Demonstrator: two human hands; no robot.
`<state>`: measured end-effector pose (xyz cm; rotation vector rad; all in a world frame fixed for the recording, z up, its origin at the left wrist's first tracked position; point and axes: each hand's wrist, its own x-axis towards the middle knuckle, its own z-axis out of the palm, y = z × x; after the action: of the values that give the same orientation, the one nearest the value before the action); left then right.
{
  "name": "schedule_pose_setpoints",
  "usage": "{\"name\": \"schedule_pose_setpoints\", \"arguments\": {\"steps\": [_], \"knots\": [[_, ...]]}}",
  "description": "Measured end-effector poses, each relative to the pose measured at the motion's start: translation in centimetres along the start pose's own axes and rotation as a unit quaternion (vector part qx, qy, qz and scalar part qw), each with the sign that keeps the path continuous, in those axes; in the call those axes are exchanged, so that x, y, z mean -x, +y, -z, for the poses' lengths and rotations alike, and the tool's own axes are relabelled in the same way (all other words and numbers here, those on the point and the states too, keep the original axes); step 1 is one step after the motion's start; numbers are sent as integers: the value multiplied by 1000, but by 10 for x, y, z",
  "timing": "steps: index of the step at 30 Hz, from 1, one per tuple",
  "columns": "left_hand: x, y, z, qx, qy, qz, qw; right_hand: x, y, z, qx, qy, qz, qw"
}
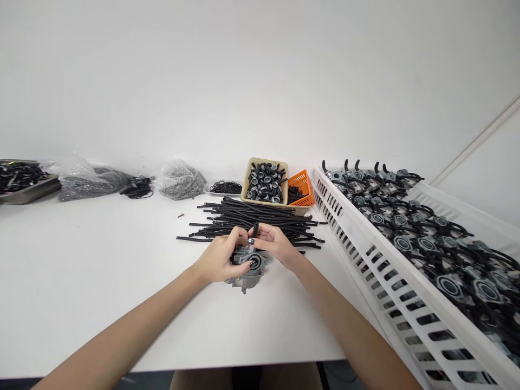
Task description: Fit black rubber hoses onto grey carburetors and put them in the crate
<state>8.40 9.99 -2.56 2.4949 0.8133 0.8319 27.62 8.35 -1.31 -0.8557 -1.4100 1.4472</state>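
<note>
My left hand (221, 259) is closed round a grey metal carburetor body (247, 266) that rests on the white table (101, 271), close to my body. My right hand (275, 244) pinches a short black rubber tube (255, 231) standing upright at the top of that part. Both hands meet over the part. Just behind them lies a loose pile of long black tubes (252, 219).
A long white slatted crate (390, 281) full of assembled carburetors runs along the right. Behind the tubes stand a beige bin of black rings (265, 181) and an orange basket (303, 187). Plastic bags of small parts (181, 180) and a metal tray (22, 181) sit far left.
</note>
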Motion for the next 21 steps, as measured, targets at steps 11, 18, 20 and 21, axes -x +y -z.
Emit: {"name": "schedule_pose_setpoints", "arguments": {"steps": [11,18,20,21], "knots": [[0,1,0,-3,6,2,1000,0,1,-1,-7,1,-3,1000],[-1,1,0,-10,-4,14,1000,0,0,-2,0,5,-2,1000],[0,2,1,-7,-7,15,1000,0,1,-2,1,4,-1,1000],[0,2,1,-5,-7,16,1000,-1,1,-2,1,3,0,1000]]}}
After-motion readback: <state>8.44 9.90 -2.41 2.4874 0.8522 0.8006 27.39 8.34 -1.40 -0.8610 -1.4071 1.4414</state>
